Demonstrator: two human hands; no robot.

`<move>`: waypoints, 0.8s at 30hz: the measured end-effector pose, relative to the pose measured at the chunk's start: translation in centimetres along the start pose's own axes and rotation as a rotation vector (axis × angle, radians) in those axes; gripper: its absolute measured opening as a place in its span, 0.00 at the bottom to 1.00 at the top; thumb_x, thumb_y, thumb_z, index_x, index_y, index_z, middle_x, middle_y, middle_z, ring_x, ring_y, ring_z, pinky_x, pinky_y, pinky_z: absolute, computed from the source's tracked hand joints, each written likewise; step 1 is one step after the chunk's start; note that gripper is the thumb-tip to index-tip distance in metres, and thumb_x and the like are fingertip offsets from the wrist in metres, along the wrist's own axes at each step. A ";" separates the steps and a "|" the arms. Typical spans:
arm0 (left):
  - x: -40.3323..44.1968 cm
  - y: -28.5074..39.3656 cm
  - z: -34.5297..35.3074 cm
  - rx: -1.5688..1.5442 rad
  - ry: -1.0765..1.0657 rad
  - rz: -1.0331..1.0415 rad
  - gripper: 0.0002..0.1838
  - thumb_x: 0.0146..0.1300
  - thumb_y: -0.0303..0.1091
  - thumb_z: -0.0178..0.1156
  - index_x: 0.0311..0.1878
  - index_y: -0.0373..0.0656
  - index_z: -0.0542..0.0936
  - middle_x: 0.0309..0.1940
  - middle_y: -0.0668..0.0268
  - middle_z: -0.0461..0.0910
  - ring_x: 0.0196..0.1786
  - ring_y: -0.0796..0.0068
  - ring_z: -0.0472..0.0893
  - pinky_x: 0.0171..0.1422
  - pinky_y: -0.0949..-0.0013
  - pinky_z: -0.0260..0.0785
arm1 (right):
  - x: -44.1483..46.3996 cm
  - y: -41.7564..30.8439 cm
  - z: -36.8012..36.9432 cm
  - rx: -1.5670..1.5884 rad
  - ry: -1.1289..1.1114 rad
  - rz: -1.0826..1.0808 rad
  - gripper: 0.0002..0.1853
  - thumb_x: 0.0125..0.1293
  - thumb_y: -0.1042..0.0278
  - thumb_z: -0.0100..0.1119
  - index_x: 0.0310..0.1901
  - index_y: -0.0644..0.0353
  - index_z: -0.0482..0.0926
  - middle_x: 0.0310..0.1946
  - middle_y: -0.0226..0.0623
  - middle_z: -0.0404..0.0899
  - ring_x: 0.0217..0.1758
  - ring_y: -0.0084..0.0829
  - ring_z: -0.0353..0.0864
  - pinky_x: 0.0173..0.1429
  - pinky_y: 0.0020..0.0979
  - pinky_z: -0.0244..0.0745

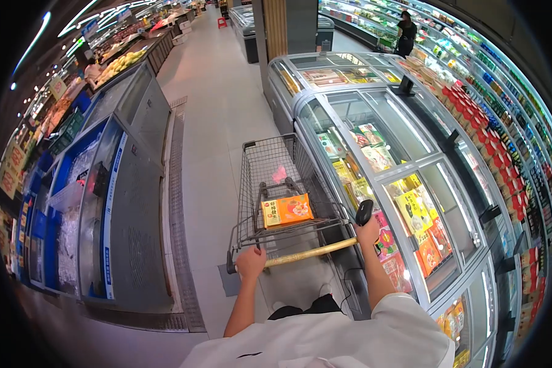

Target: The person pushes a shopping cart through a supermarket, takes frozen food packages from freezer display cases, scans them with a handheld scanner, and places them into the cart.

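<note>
A wire shopping cart [246, 178] stands in front of me. Its pale yellow handle [313, 252] runs slantwise between my hands. My left hand [251, 262] is closed around the left end of the handle. At the right end, my right hand [368, 232] is closed too, and a black rounded object [364, 212] sticks up from it. I cannot tell if that object belongs to the cart. An orange and yellow food package [286, 210] lies in the cart near the handle. Farther forward in the basket is a small pink item [279, 175].
Glass-topped freezers [409, 167] with packaged food run close along the cart's right side. A grey chest with blue bins [132, 221] stands to the left. The tiled aisle [211, 92] stretches ahead past a pillar [275, 30]. A person in dark clothes [406, 34] is by the far shelves.
</note>
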State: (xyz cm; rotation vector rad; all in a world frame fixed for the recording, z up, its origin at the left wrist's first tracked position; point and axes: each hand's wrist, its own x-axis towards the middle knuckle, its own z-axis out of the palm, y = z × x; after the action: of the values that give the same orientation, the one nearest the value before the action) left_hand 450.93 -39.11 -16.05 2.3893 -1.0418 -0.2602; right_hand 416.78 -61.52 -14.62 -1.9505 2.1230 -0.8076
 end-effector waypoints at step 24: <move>28.4 14.3 -12.7 -1.162 -0.229 0.246 0.10 0.70 0.32 0.58 0.33 0.38 0.75 0.22 0.73 0.71 0.23 0.85 0.69 0.28 0.78 0.62 | 14.4 -20.7 15.0 -0.152 -0.018 0.151 0.28 0.46 0.65 0.76 0.47 0.60 0.71 0.40 0.43 0.79 0.46 0.49 0.80 0.48 0.48 0.76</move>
State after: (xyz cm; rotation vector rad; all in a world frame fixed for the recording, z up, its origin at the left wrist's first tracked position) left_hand 466.13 -63.11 3.17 1.1959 -0.8889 -0.7999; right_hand 439.71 -79.80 -13.94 -1.8280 2.3499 -0.6166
